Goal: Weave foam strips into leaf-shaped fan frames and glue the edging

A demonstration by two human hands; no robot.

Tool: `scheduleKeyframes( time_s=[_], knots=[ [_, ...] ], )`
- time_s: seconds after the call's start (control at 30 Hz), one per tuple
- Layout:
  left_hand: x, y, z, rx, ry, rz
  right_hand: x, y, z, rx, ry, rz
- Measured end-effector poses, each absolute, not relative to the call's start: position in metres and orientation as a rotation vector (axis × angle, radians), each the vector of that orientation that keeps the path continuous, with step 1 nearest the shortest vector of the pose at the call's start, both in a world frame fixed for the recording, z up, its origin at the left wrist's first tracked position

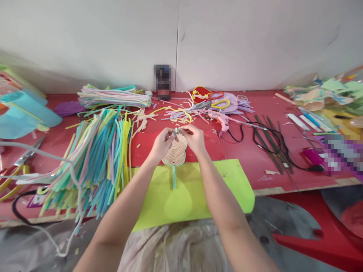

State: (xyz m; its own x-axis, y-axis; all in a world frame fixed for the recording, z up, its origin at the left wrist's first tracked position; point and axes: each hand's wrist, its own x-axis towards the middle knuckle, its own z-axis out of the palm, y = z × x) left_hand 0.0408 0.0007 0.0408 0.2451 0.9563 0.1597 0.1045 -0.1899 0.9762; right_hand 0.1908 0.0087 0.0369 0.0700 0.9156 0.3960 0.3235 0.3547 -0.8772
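Note:
A fan-shaped pipe-cleaner leaf (173,155) lies on the table, with beige ribs, a pale green edging and a green stem (174,178) towards me. At its top, my left hand (164,141) pinches the small green tip (176,130) with fingers closed. From the other side my right hand (194,138) is closed at the same tip, thumb and forefinger together. The fingertips partly hide the tip. Beneath the leaf are a red board (211,145) and a yellow-green sheet (227,181) that hangs over the table edge.
Bundled pipe cleaners (96,166) crowd the left, near yellow-handled scissors (22,166). A pink glue gun (223,122) with a black cable (279,147) lies to the right. Behind are cut scraps (181,121) and a dark upright device (162,83) against the wall.

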Motion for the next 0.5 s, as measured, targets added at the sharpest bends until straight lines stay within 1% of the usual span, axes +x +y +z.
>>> scheduleKeyframes(
  time_s=[0.17,0.3,0.5],
  knots=[
    [0.04,-0.002,0.041,1.664,1.235,1.196,0.186,0.008,0.037,-1.141,-1.512,0.662],
    [0.039,-0.009,0.048,1.917,1.462,1.15,0.185,0.009,0.035,-1.155,-1.48,0.719],
    [0.034,-0.01,0.056,2.067,1.517,1.143,0.185,0.008,0.036,-1.128,-1.473,0.82]
  ],
)
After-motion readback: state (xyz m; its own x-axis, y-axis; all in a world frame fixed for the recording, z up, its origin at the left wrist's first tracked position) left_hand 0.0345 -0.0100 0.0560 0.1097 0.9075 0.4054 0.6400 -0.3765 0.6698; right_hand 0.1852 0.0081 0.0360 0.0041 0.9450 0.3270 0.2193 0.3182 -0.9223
